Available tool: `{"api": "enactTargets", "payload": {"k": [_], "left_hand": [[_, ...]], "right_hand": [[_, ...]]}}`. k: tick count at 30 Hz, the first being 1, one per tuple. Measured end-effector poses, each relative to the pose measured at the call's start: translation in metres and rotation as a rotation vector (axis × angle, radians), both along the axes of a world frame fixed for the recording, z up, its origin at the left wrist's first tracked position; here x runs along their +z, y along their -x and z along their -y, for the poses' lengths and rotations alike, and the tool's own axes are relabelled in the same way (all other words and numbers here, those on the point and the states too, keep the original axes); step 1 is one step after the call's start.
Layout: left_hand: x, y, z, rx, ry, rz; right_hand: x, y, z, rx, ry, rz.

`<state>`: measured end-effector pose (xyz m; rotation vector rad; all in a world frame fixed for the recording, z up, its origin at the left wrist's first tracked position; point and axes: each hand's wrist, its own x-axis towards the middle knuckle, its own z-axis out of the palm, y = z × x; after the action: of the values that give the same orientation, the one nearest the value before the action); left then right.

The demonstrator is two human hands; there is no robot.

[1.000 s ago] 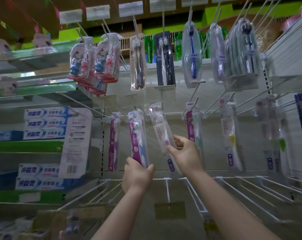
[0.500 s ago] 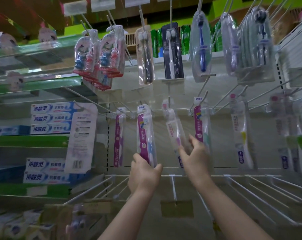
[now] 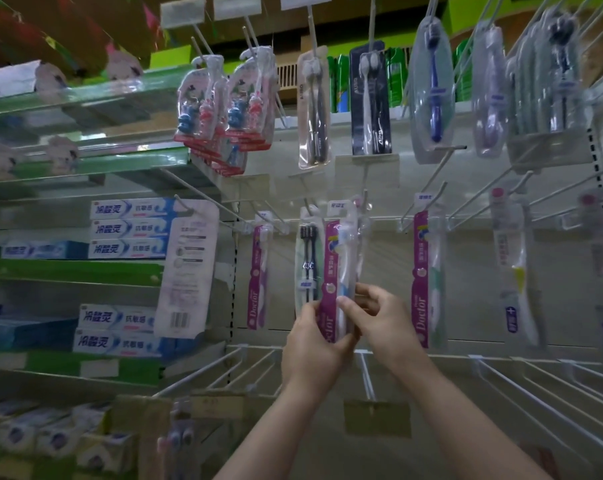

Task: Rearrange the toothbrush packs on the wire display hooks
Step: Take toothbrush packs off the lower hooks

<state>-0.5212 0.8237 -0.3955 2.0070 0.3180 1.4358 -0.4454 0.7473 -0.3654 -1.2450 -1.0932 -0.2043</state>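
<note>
Head view: both hands now together on magenta pack [image 3: 331, 282]

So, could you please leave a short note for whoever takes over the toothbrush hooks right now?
Left hand: gripping the bottom of the purple toothbrush pack.
Right hand: pinching the same pack from the right.
The pack's top is up at the middle-row hooks; whether it is seated is unclear. A pack of two dark brushes hangs just behind it.
Left: settle this pack, then sort the others.
</note>
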Motion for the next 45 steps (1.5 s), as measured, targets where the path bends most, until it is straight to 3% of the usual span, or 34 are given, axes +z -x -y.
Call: {"api": "enactTargets", "payload": {"k": [4,9,15,19,24,28,36,45], "left_hand": [[0.0,0.008,-0.012,-0.128,0.037,0.013],[0.009,0.006,-0.032,0.035,0.173,-0.038],[0.019,-0.004,-0.039,-0.044,0.381,-0.134],[0.022,-0.013,-0.04,-0.133,0.631,-0.08],[0.022,-0.029,-0.048,-0.433,1.062,0.1],[0.016,-0.038,-0.056,-0.534,1.205,0.279],[0.013,-0.013,-0.063,-0.629,1.18,0.473],[0.023,0.018,-0.063,-0.702,0.814,0.334]], "right_hand": [[-0.005,-0.003,0.0,-0.084,-0.026,0.023],[-0.006,-0.005,0.003,-0.176,-0.007,0.043],[-0.001,-0.012,0.007,-0.195,0.033,0.014],[-0.002,-0.015,0.008,-0.213,0.056,0.012],[-0.006,-0.019,0.01,-0.216,0.07,-0.012],[-0.008,-0.018,0.011,-0.211,0.108,-0.012],[-0.01,-0.009,0.004,-0.191,0.109,-0.039],[-0.009,-0.001,0.001,-0.186,0.074,-0.048]]}}
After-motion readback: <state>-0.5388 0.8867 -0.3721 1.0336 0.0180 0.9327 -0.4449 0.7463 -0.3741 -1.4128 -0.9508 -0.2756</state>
